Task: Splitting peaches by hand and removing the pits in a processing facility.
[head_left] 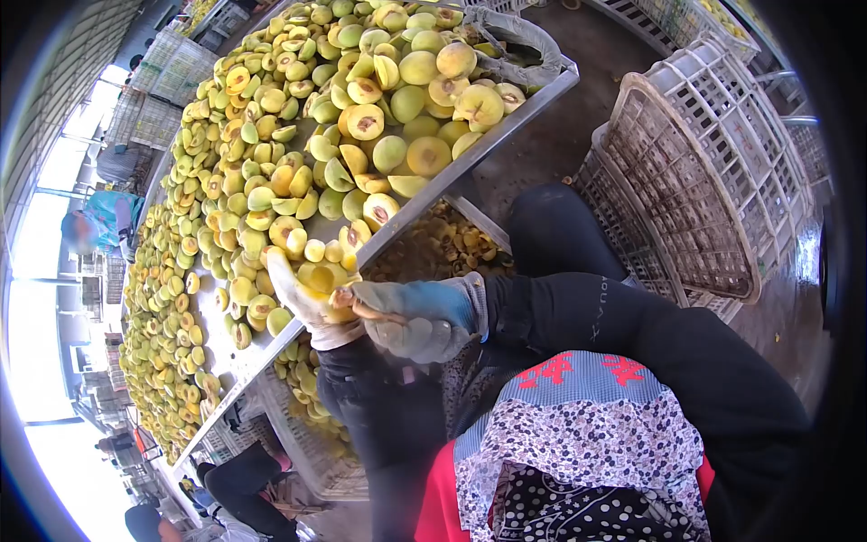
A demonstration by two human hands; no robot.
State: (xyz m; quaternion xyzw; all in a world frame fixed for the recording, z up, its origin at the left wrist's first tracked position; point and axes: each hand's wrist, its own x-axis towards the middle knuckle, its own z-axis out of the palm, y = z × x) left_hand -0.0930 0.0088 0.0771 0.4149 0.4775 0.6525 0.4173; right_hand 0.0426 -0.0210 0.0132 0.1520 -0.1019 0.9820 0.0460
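Observation:
My left hand (302, 303), in a pale, stained glove, is closed around a yellow-green peach half (318, 276) by the metal table's edge. Close against it, my right hand (415, 321) wears a grey and blue glove. Its fingers are wrapped round a small tool with a brown handle (377, 313). The tool's tip is beside the fruit; its exact shape is hidden. Many peach halves (271, 181) are heaped on the table (452, 172) just beyond both hands, some showing brown pit hollows.
To the right stand stacked plastic crates (686, 172). Below the table are a crate (312, 443) with fruit and a pile of brownish-yellow pieces (442, 244). Another person (104, 221) is across the table; a further person's legs (239, 488) show at lower left.

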